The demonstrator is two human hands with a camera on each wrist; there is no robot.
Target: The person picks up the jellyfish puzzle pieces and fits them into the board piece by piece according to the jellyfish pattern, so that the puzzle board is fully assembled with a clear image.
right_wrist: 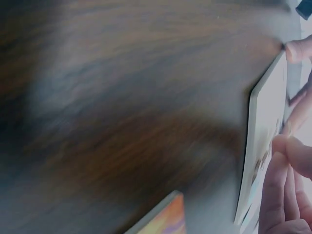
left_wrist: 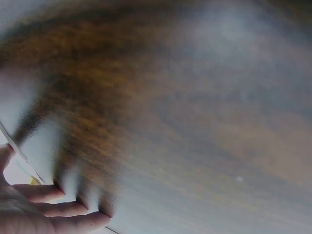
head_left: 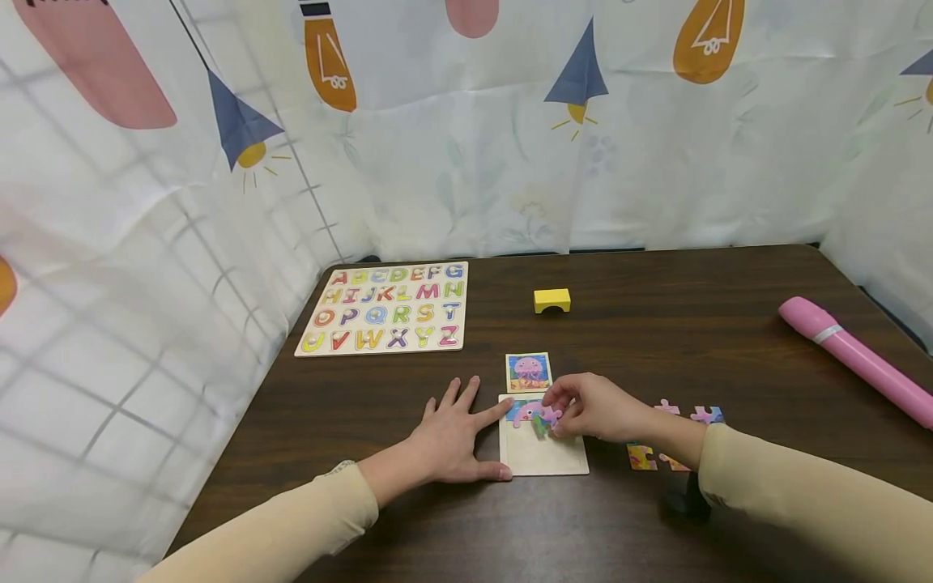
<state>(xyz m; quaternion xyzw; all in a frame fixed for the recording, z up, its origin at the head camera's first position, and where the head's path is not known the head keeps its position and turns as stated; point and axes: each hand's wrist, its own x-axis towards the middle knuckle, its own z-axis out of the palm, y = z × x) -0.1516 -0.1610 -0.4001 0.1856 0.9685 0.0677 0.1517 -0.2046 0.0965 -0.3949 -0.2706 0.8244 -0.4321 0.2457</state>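
A pale square puzzle board [head_left: 547, 460] lies on the table, and pink-and-blue puzzle pieces [head_left: 526, 411] fill part of its upper side. My left hand [head_left: 453, 441] is spread flat at the board's left edge, with index fingertip and thumb touching it. Over the board my right hand [head_left: 603, 407] pinches a small puzzle piece [head_left: 540, 427] with green and pink on it, tilted; the fingers hide part of it. In the right wrist view the thumb and fingertips meet, but the piece is hidden. Just above the board lies a small jellyfish picture card [head_left: 528, 370].
Several loose puzzle pieces [head_left: 642, 457] lie right of the board, partly under my right forearm. An alphabet board [head_left: 386, 309] sits at the back left. A yellow arch block [head_left: 551, 300] stands farther back, and a pink stick-like object [head_left: 860, 360] lies at the right.
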